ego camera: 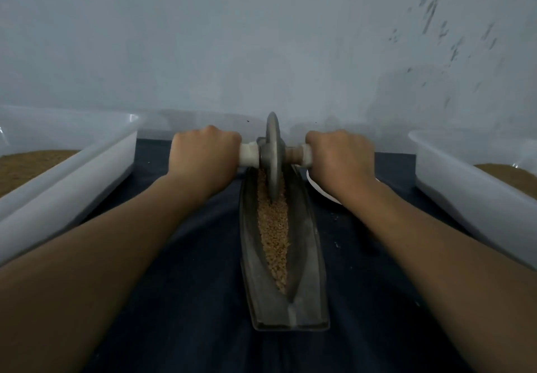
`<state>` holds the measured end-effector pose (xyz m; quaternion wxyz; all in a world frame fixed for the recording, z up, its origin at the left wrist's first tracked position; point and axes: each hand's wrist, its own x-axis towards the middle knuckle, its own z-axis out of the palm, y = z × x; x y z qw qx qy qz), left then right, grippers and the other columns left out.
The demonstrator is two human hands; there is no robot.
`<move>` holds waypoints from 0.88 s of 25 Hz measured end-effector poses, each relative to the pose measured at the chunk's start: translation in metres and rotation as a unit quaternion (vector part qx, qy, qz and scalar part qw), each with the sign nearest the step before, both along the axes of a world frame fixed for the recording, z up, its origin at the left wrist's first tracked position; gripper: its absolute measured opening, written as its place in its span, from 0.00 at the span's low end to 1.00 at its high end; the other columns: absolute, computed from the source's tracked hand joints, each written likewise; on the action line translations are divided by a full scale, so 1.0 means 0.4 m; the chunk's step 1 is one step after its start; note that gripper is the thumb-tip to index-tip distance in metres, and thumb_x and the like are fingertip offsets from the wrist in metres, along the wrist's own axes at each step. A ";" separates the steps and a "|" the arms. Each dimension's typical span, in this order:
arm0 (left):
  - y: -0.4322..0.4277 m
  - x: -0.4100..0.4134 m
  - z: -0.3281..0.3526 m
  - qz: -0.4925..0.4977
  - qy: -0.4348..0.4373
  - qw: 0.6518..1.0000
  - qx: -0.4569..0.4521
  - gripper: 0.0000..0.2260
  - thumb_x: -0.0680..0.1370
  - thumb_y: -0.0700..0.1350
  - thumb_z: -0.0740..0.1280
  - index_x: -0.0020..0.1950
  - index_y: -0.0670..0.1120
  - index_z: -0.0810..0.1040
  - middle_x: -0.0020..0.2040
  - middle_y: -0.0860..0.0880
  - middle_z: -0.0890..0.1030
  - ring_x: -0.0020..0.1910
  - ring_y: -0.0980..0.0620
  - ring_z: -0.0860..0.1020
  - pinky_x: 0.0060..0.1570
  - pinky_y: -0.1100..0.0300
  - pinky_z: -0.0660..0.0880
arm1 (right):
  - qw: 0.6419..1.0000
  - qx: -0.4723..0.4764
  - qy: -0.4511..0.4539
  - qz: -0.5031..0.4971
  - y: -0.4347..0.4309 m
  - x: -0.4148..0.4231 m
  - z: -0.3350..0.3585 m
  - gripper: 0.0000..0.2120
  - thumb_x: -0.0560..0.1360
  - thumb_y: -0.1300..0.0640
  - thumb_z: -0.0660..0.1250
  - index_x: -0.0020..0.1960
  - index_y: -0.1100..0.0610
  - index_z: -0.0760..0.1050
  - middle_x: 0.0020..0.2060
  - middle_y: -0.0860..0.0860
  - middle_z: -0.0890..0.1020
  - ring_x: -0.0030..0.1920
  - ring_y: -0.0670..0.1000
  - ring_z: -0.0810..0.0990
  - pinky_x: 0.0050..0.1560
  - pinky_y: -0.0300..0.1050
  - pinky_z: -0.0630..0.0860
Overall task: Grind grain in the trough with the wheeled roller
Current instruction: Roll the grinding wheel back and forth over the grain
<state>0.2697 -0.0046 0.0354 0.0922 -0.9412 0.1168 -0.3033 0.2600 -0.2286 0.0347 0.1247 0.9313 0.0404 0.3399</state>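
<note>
A long grey metal trough (308, 244) lies lengthwise on a dark blue cloth, pointing away from me. Tan grain (274, 236) fills its narrow groove. The wheeled roller (273, 154), a grey metal disc on a pale wooden axle, stands upright in the groove at the trough's far end. My left hand (203, 157) grips the left handle and my right hand (340, 160) grips the right handle, both with fingers curled round it. Both forearms stretch forward.
A white plastic tub (66, 175) with brown grain stands at the left, and another white tub (470, 180) with grain at the right. A white dish (316, 188) peeks out under my right wrist. A pale wall rises just behind the trough.
</note>
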 end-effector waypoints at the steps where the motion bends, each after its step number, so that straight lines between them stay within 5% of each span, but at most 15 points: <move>1: -0.005 0.007 0.006 -0.002 -0.009 1.000 -0.003 0.06 0.75 0.51 0.67 0.50 0.51 0.77 0.41 0.46 0.77 0.39 0.42 0.79 0.34 0.55 0.67 | 1.000 0.007 -0.004 -0.001 0.002 0.010 0.003 0.04 0.72 0.56 0.69 0.46 0.50 0.76 0.33 0.49 0.76 0.32 0.55 0.68 0.29 0.42 0.56; 5: 0.020 -0.116 -0.006 -0.015 -0.025 0.999 0.019 0.07 0.74 0.50 0.66 0.44 0.52 0.69 0.33 0.52 0.69 0.31 0.47 0.71 0.30 0.57 0.61 | 0.999 0.006 0.016 0.030 -0.015 -0.127 -0.019 0.06 0.73 0.51 0.70 0.45 0.48 0.73 0.33 0.46 0.75 0.31 0.53 0.69 0.28 0.42 0.54; 8: 0.067 -0.259 -0.002 -0.053 -0.015 0.997 0.053 0.14 0.70 0.52 0.69 0.41 0.55 0.62 0.30 0.55 0.60 0.27 0.52 0.61 0.27 0.60 0.54 | 0.998 -0.044 0.001 0.048 -0.028 -0.295 0.013 0.15 0.63 0.51 0.75 0.35 0.48 0.67 0.24 0.44 0.62 0.23 0.48 0.58 0.26 0.37 0.47; 11: 0.099 -0.318 0.032 -0.069 -0.015 0.995 0.071 0.19 0.61 0.54 0.75 0.37 0.57 0.64 0.28 0.57 0.55 0.23 0.55 0.53 0.26 0.65 0.48 | 0.997 -0.051 0.027 0.057 -0.037 -0.355 0.041 0.18 0.57 0.50 0.77 0.34 0.47 0.66 0.22 0.44 0.63 0.21 0.50 0.60 0.28 0.35 0.46; 14: 0.072 -0.254 0.007 -0.029 0.025 0.996 0.075 0.12 0.69 0.54 0.70 0.40 0.56 0.66 0.30 0.55 0.60 0.24 0.55 0.57 0.26 0.61 0.53 | 0.998 -0.036 0.046 0.030 -0.035 -0.272 0.008 0.15 0.61 0.51 0.74 0.36 0.47 0.67 0.24 0.43 0.62 0.24 0.52 0.63 0.27 0.37 0.49; 17: 0.012 -0.097 0.005 -0.003 0.001 0.998 0.055 0.04 0.75 0.50 0.67 0.48 0.54 0.76 0.36 0.51 0.72 0.32 0.48 0.73 0.31 0.56 0.63 | 1.000 0.011 0.021 0.013 -0.018 -0.110 -0.024 0.06 0.73 0.48 0.69 0.43 0.48 0.73 0.31 0.45 0.73 0.32 0.54 0.72 0.29 0.42 0.57; 22: -0.018 -0.047 0.042 0.003 0.013 0.998 0.061 0.07 0.76 0.51 0.68 0.51 0.52 0.77 0.38 0.50 0.70 0.35 0.47 0.72 0.33 0.56 0.66 | 0.996 0.074 0.052 0.016 -0.013 -0.057 -0.020 0.05 0.77 0.48 0.66 0.49 0.49 0.76 0.38 0.48 0.78 0.38 0.55 0.76 0.33 0.44 0.65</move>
